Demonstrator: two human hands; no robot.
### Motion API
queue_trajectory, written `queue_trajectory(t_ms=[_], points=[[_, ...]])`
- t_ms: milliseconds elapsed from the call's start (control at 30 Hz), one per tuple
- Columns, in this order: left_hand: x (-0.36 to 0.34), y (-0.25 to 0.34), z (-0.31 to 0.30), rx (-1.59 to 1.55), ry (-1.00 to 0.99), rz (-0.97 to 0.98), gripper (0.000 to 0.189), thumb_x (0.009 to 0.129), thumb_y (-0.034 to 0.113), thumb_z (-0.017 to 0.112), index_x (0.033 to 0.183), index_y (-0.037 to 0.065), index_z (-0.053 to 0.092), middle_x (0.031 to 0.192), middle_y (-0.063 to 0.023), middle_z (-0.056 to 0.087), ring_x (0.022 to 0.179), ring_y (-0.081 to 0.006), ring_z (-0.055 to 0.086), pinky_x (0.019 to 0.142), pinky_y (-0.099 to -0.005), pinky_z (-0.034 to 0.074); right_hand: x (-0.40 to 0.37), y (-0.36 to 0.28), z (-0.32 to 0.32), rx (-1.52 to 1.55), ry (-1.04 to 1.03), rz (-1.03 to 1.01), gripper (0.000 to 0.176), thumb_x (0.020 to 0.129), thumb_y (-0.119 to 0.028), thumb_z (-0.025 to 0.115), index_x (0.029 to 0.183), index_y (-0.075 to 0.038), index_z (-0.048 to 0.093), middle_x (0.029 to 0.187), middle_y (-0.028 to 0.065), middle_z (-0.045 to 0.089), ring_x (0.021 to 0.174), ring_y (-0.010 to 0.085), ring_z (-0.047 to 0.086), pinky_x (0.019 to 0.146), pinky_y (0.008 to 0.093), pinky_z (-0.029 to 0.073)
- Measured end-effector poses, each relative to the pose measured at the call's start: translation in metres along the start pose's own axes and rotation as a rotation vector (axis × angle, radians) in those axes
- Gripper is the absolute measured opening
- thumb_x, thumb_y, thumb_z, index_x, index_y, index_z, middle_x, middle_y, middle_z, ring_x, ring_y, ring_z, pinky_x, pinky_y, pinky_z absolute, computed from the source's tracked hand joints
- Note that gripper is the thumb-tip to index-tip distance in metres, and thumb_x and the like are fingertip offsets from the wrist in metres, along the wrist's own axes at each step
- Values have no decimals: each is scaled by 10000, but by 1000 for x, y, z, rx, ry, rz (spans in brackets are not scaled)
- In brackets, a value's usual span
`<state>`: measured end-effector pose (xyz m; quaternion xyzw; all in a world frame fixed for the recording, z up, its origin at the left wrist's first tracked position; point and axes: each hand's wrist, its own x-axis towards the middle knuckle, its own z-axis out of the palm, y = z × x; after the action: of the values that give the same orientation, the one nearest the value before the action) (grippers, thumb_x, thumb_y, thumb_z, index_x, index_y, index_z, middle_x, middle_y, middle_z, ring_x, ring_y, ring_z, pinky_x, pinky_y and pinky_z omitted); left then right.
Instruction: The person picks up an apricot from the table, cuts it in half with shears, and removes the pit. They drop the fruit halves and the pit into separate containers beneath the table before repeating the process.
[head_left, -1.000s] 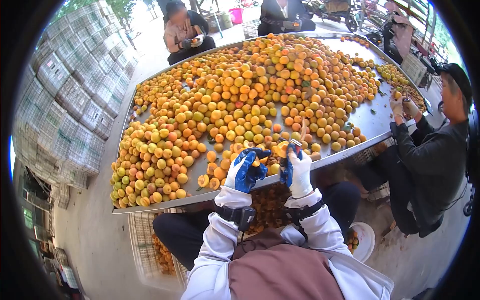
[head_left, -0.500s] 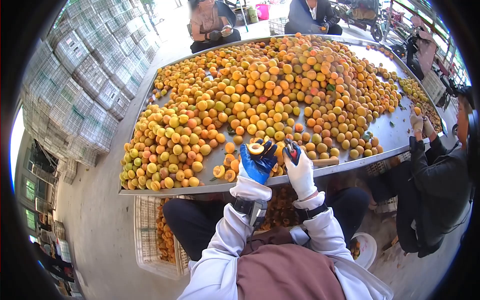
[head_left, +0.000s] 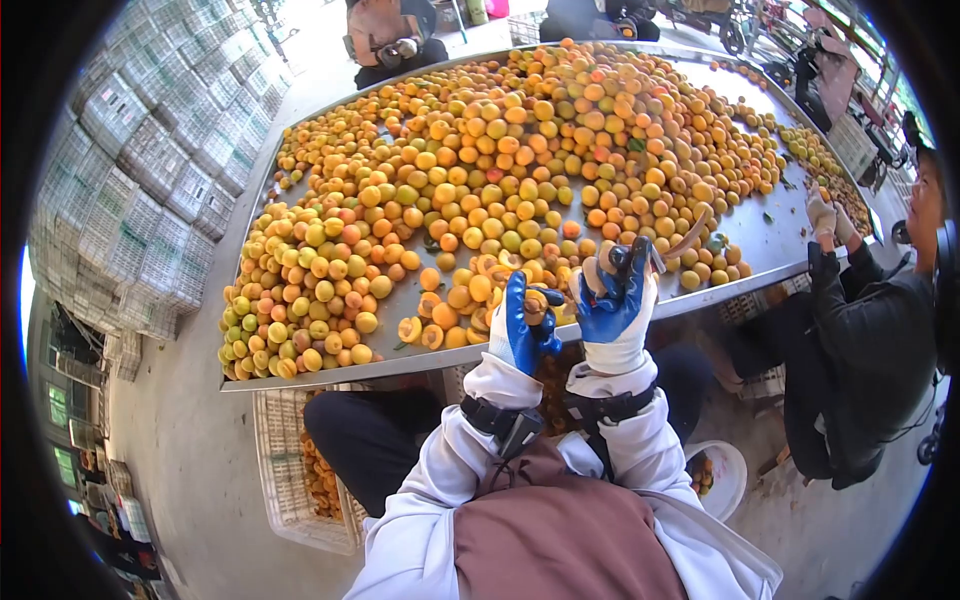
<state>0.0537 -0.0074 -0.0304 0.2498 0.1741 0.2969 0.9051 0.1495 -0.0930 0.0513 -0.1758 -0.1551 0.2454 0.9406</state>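
Note:
My left hand, in a white glove with a blue coated palm, is closed round an apricot at the table's near edge. Beside it, my right hand, gloved the same way, is turned with its blue palm toward me. Its fingers are curled on a tool with a curved wooden handle that sticks out to the upper right; the fingers hide its working end. Cut apricot halves lie left of my left hand, in front of a large pile of whole apricots.
The metal table has a raised rim. A white crate of apricot pieces stands below left, a white bucket below right. A person works at the right; others sit across. Stacked crates rise at left.
My right hand has turned palm toward me, swinging the wooden handle upward. My left hand has tipped and closed; the apricot's cut face with the pit no longer shows. The view has shifted slightly.

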Motion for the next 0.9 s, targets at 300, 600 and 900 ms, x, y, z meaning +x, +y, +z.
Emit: queue_trajectory(t_ms=[300,600,900], points=[[-11,-12,16,1048,-204,391,650,855,74,727,1390,-94,399,1041,-181,652,925,-333,659,853,-391,525,-3,8,-3,37,-27,-200,367,1070,-338,479,823,-67,509,606,17,426,492,146,427,419,290,350],[-12,-11,21,1012,-207,363,492,839,60,694,1274,-65,504,1000,-214,645,908,-413,633,784,-454,506,-20,8,-2,-323,8,-180,345,1050,-358,501,860,-74,547,647,4,447,548,125,453,532,278,403],[-13,-9,20,1361,-296,877,409,869,71,664,1234,-47,522,952,-206,662,881,-431,636,781,-461,507,-3,9,-27,289,6,157,431,1092,-399,382,722,-179,409,600,-37,319,459,118,309,480,320,286]])
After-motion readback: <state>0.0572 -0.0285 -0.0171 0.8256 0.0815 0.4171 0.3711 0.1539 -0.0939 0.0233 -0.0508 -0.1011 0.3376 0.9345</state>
